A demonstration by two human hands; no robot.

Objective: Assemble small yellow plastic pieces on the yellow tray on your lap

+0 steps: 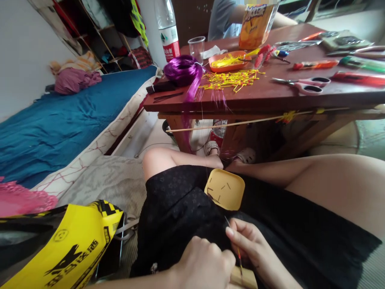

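Observation:
In the head view my right hand (249, 243) is closed in a pinch on a thin stick (239, 257), with a dark, pointed upper end and a red and yellow lower part. Close beside it my left hand (206, 261) is closed, knuckles up; what its fingers hold is hidden. Below the hands, a pale wooden block (245, 277) shows partly at the bottom edge. A yellow tray (231, 192) with several short dark bits rests on the black cloth (177, 208) over my lap, just beyond my right hand.
On the red-brown table (168, 105) lie purple thread (183, 70), yellow, red-tipped stems (231, 80), an orange dish (215, 67) and scissors (309, 84). A thin wooden rod (210, 127) runs along its front. A yellow bag (75, 241) stands at left. Another person's sleeve (221, 20) shows behind.

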